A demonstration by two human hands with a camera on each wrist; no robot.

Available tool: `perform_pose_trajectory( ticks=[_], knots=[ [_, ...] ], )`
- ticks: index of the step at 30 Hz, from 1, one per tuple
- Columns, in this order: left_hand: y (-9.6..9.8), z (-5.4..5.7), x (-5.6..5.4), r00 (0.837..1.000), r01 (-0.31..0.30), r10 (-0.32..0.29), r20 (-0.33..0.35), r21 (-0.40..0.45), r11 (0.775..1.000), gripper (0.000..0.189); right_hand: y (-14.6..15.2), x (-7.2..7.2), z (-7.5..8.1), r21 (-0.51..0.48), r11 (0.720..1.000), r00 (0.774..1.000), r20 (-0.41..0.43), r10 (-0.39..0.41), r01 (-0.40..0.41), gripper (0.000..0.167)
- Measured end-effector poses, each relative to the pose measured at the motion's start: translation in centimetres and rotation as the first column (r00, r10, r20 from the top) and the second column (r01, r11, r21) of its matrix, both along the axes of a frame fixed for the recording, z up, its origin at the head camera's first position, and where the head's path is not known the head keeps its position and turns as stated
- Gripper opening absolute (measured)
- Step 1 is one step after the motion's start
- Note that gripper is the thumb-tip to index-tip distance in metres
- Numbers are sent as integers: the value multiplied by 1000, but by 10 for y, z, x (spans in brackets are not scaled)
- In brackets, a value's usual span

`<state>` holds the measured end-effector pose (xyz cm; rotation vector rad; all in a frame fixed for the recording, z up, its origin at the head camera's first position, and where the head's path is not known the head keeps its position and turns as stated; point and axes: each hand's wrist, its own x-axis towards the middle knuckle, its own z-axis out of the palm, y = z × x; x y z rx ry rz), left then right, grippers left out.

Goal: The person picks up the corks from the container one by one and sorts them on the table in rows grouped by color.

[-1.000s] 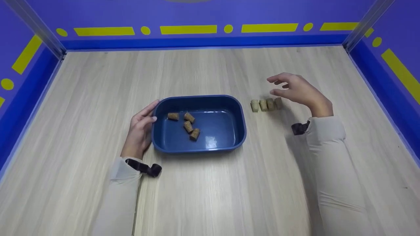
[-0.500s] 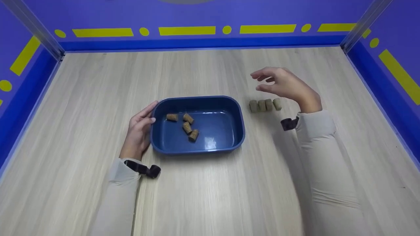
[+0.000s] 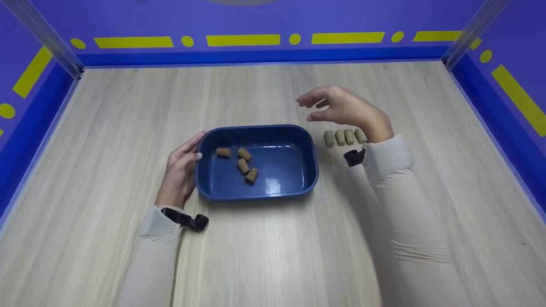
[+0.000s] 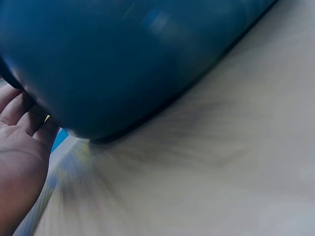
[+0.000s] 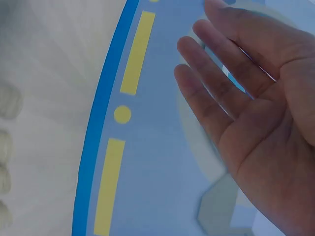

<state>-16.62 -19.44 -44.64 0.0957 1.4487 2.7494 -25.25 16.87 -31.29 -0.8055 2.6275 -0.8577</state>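
Observation:
A dark blue rectangular container (image 3: 290,166) stands mid-table with several brown cork stoppers (image 3: 251,175) lying in its left half. My left hand (image 3: 181,170) lies along its left end, fingers fairly straight against the outer wall and thumb tip at the rim. In the left wrist view the fingers of my left hand (image 4: 22,157) meet the wall of the container (image 4: 123,59); their tips are hidden. My right hand (image 3: 341,106) hovers beyond the container's back right corner, fingers loosely bent and parted, holding nothing. Close to its wrist stands a row of several paler cork stoppers (image 3: 340,137).
The table (image 3: 256,256) has a pale wood-grain top. A blue-purple back wall (image 3: 256,21) with yellow marks borders it, and side walls (image 3: 516,94) rise left and right. Blurred stoppers (image 5: 5,147) show at the left edge of the right wrist view.
My right hand has moved left from above the row of pale stoppers toward the container's back right corner, its fingers staying apart. The left hand, container and brown stoppers stay put.

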Motion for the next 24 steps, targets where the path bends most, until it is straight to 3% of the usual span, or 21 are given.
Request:
perform_pose_trajectory(
  ticks=[12,24],
  knots=[
    [1,-1,0,1000,-16,16,7,-3,1000,54,-53,-2,-1,14,986,979,121,163,-166,47],
    [1,-1,0,1000,-14,14,-1,-4,1000,54,-93,-3,-23,11,954,943,160,293,-299,46]
  ],
)
